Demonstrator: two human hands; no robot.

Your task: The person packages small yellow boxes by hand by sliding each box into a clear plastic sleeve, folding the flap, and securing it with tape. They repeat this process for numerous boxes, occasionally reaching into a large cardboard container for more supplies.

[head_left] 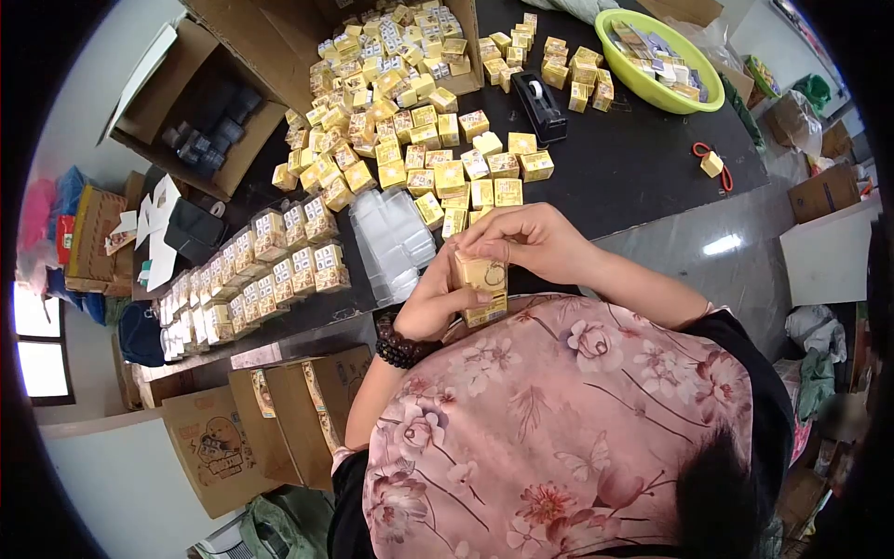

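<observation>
Close to my body at the table's front edge, my left hand (438,295) is wrapped round yellow printed boxes (483,276), held upright. My right hand (531,240) bends over their top end, its thumb and fingers pinched together there; whatever lies between the fingertips is too small to make out. Clear plastic sleeves (393,244) lie flat on the dark table (643,172), left of my hands. Just beyond my hands, many small yellow boxes (448,174) sit in loose rows.
Wrapped box stacks (270,235) stand in rows at the left. A carton (470,42) spills yellow boxes at the back. A black tape dispenser (540,110), a green basin (663,104) and red scissors (726,174) are on the right; another open carton (265,128) is back left.
</observation>
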